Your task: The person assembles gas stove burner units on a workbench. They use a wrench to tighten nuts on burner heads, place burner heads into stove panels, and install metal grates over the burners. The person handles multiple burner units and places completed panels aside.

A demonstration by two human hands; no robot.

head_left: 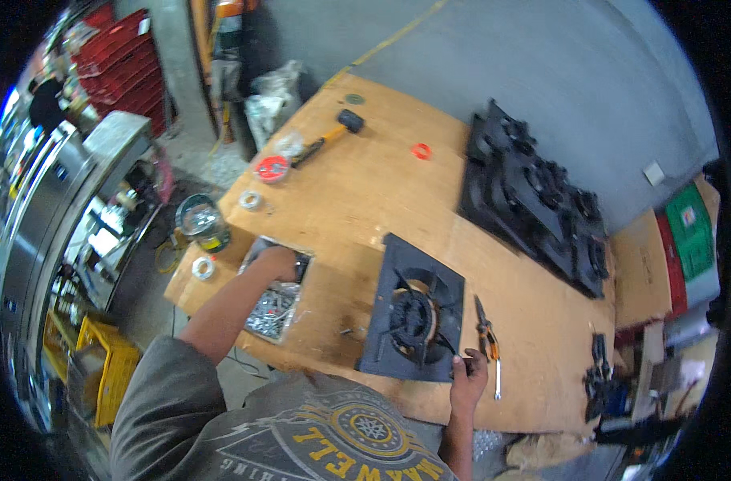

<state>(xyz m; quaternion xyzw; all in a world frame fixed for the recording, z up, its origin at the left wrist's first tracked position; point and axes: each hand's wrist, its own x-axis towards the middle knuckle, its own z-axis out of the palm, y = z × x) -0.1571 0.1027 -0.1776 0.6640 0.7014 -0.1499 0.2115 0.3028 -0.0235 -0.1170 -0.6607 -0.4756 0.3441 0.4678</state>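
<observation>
My left hand [277, 263] reaches down into a tray [288, 330] of loose screws and small metal fasteners [271, 311]. Its fingers are hidden among the tray's contents and a dark item beside them. To the right lies a square black single-burner gas stove [373, 337] with a round burner and a dark pan support on top. My right hand [470, 375] is at the stove's near right corner, fingers curled; whatever they may hold is too small to make out. Just beyond that hand lie orange-handled pliers [486, 330] and a silver wrench [498, 380].
A larger black multi-burner stove [534, 192] leans at the wall. On the wooden table [341, 200] are a rubber mallet [325, 138], a red-rimmed container [272, 168], tape rolls [250, 200] and a red ring [421, 151]. A bucket [203, 223] stands off the left edge; a yellow crate [113, 365] is below.
</observation>
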